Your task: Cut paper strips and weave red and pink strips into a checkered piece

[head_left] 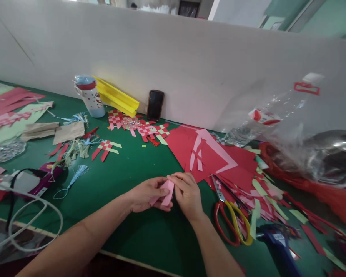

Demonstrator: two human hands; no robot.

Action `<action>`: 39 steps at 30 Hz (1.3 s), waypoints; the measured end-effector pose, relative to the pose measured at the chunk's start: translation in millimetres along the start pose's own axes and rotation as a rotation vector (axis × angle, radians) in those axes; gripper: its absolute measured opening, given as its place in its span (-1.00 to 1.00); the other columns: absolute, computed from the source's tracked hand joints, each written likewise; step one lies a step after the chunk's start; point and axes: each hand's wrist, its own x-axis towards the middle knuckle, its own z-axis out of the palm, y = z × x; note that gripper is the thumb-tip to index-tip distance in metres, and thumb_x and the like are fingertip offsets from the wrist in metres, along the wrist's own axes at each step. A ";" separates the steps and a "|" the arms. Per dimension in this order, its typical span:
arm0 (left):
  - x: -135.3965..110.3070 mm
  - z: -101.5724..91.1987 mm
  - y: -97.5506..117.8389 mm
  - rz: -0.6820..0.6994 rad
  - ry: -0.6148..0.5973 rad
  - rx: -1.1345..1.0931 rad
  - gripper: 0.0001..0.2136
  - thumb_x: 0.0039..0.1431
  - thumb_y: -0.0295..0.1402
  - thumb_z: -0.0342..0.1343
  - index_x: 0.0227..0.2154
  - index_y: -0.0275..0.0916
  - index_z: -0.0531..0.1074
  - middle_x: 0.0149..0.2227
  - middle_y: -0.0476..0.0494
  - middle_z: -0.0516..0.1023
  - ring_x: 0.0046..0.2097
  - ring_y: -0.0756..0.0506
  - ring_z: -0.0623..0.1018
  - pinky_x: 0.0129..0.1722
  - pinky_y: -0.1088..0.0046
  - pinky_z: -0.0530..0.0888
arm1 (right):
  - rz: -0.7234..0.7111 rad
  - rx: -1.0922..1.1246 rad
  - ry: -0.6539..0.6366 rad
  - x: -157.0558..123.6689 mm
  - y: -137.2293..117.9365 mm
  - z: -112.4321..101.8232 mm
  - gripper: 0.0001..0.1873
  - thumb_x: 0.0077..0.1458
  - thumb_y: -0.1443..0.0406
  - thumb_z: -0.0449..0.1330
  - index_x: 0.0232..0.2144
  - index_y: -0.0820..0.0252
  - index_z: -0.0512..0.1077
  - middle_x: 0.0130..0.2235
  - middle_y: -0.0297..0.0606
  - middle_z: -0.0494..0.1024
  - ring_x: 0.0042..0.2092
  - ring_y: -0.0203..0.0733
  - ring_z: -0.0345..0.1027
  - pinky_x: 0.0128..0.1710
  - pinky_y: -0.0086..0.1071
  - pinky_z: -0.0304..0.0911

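A folded pink paper strip (167, 193) is held between my two hands over the green table. My left hand (150, 193) is closed on it, thumb on top and fingers beneath. At the strip's upper end, my right hand (187, 192) pinches with thumb and forefinger. Part of the strip is covered by my fingers. Just beyond my hands lie red paper sheets (180, 144) with pink strips on them. Scissors (229, 211) with one red and one yellow handle rest to the right of my right hand.
Woven paper fish shapes (148, 130), a phone (155, 105), a yellow folded piece (117, 96) and a cup (90, 96) stand or lie toward the back. Tassels (77, 175) and a purple device (46, 179) are left. A plastic bottle (265, 111), paper scraps (265, 200) and a blue-handled tool (278, 246) are right.
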 end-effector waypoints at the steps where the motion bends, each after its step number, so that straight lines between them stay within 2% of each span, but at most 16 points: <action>1: 0.6 -0.2 0.2 0.014 0.022 0.024 -0.57 0.03 -0.27 0.33 -0.08 -0.27 0.34 -0.36 -0.08 0.51 -0.37 -0.04 0.58 -0.29 0.33 0.56 | 0.009 0.002 -0.001 -0.2 0.4 0.7 -0.62 0.23 0.42 -0.03 -0.15 0.04 0.56 -0.24 -0.22 0.56 -0.17 -0.18 0.38 -0.14 -0.25 0.35; 5: 4.4 -2.8 0.3 0.084 0.083 0.073 -0.56 0.01 -0.27 0.33 -0.06 -0.27 0.36 -0.38 -0.04 0.47 -0.42 -0.01 0.55 -0.31 0.35 0.55 | 0.086 -0.054 -0.004 0.5 9.8 -1.4 -0.62 0.26 0.33 -0.03 0.04 0.08 0.44 -0.11 -0.15 0.55 -0.07 -0.13 0.36 -0.07 -0.20 0.33; 8: 8.9 -8.2 0.0 0.172 0.145 0.106 -0.54 0.05 -0.26 0.30 -0.01 -0.29 0.35 -0.36 -0.06 0.49 -0.40 -0.01 0.55 -0.25 0.33 0.53 | 0.187 -0.290 -0.039 1.3 26.5 -8.6 -0.59 0.26 0.24 -0.03 0.09 0.16 0.38 -0.03 -0.07 0.52 -0.01 -0.02 0.31 -0.03 -0.11 0.26; 9: 10.2 -10.3 0.1 0.206 0.166 0.123 -0.52 0.06 -0.25 0.28 0.02 -0.29 0.35 -0.32 -0.11 0.51 -0.36 -0.03 0.56 -0.22 0.32 0.52 | 0.231 -0.406 -0.057 1.5 32.5 -11.2 -0.59 0.26 0.20 -0.02 0.06 0.19 0.40 -0.03 -0.05 0.52 -0.01 0.02 0.30 -0.03 -0.08 0.24; 11: 11.8 -13.7 0.5 0.270 0.199 0.153 -0.46 0.09 -0.22 0.26 0.11 -0.27 0.30 -0.10 -0.26 0.52 -0.16 -0.13 0.58 -0.08 0.27 0.48 | 0.328 -0.577 -0.082 1.8 42.2 -15.2 -0.57 0.24 0.11 0.02 0.01 0.22 0.44 -0.06 -0.01 0.52 -0.04 0.07 0.28 -0.09 -0.07 0.20; 12: 11.9 -14.9 0.6 0.299 0.212 0.164 -0.41 0.09 -0.22 0.26 0.16 -0.24 0.25 0.05 -0.32 0.44 -0.01 -0.18 0.53 0.00 0.26 0.44 | 0.365 -0.628 -0.092 2.1 45.3 -16.4 -0.56 0.22 0.08 0.04 -0.02 0.21 0.45 -0.08 0.00 0.52 -0.06 0.08 0.27 -0.12 -0.08 0.19; 14: 11.2 -16.4 0.2 0.348 0.234 0.174 -0.31 0.06 -0.23 0.28 0.23 -0.17 0.14 0.31 -0.31 0.12 0.27 -0.23 0.26 0.18 0.26 0.28 | 0.395 -0.667 -0.113 2.7 47.2 -17.0 -0.57 0.19 0.04 0.09 -0.07 0.19 0.48 -0.10 -0.02 0.53 -0.10 0.07 0.27 -0.16 -0.11 0.16; 15: 10.5 -16.9 -0.5 0.371 0.241 0.184 -0.26 0.04 -0.24 0.29 0.26 -0.14 0.10 0.37 -0.27 -0.03 0.34 -0.22 0.11 0.25 0.27 0.19 | 0.398 -0.679 -0.125 3.2 46.5 -16.7 -0.60 0.18 0.04 0.11 -0.10 0.17 0.49 -0.10 -0.03 0.54 -0.11 0.06 0.27 -0.17 -0.13 0.14; 17: 9.3 -18.1 -2.6 0.438 0.251 0.261 -0.24 0.04 -0.25 0.29 0.28 -0.11 0.07 0.40 -0.21 -0.15 0.39 -0.20 -0.07 0.31 0.24 0.04 | 0.393 -0.693 -0.142 4.2 43.2 -15.9 -0.66 0.18 0.09 0.12 -0.15 0.15 0.52 -0.13 -0.07 0.55 -0.13 0.02 0.29 -0.17 -0.16 0.11; 19: 8.9 -20.1 -5.1 0.527 0.271 0.404 -0.28 0.07 -0.24 0.26 0.27 -0.11 0.08 0.39 -0.21 -0.12 0.39 -0.22 -0.07 0.33 0.19 -0.02 | 0.388 -0.702 -0.150 5.3 39.6 -15.5 -0.72 0.20 0.13 0.11 -0.20 0.14 0.53 -0.17 -0.11 0.57 -0.16 -0.02 0.30 -0.16 -0.18 0.09; 23: 9.6 -23.4 -7.6 0.612 0.305 0.667 -0.39 0.12 -0.28 0.19 0.24 -0.14 0.17 0.35 -0.24 0.03 0.36 -0.24 0.06 0.30 0.12 0.07 | 0.381 -0.706 -0.154 6.8 36.8 -16.4 -0.76 0.22 0.19 0.10 -0.29 0.13 0.55 -0.25 -0.17 0.58 -0.21 -0.05 0.33 -0.17 -0.20 0.07; 28: 9.8 -21.1 -9.1 0.647 0.286 0.924 -0.48 0.10 -0.42 0.15 0.16 -0.12 0.31 0.30 -0.22 0.17 0.35 -0.25 0.09 0.30 0.07 0.10 | 0.369 -0.686 -0.155 6.3 39.3 -14.3 -0.65 0.18 0.07 0.13 -0.09 0.10 0.50 -0.15 -0.09 0.56 -0.17 -0.01 0.34 -0.21 -0.20 0.11; 31: 11.5 -21.7 -13.9 0.698 0.240 1.159 -0.57 0.09 -0.48 0.12 0.06 -0.13 0.41 0.28 -0.23 0.21 0.36 -0.26 0.05 0.29 0.03 0.11 | 0.360 -0.658 -0.148 4.8 39.1 -11.8 -0.68 0.17 0.09 0.15 -0.12 0.08 0.53 -0.17 -0.10 0.55 -0.17 -0.01 0.36 -0.23 -0.21 0.12; 36: 15.7 -29.0 -21.2 0.790 0.250 1.385 -0.69 0.13 -0.49 0.09 -0.06 -0.16 0.51 0.20 -0.26 0.33 0.34 -0.29 0.10 0.28 0.02 0.15 | 0.331 -0.573 -0.073 4.8 38.8 -12.2 -0.76 0.18 0.16 0.15 -0.24 0.09 0.58 -0.27 -0.15 0.57 -0.23 -0.07 0.39 -0.20 -0.22 0.15; 39: 15.9 -30.1 -20.3 0.780 0.264 1.441 -0.71 0.14 -0.48 0.08 -0.08 -0.17 0.52 0.20 -0.28 0.33 0.33 -0.31 0.12 0.26 0.02 0.18 | 0.313 -0.487 0.018 7.3 41.4 -18.4 -0.69 0.22 0.14 0.09 -0.26 0.13 0.58 -0.27 -0.15 0.59 -0.22 -0.09 0.41 -0.15 -0.23 0.21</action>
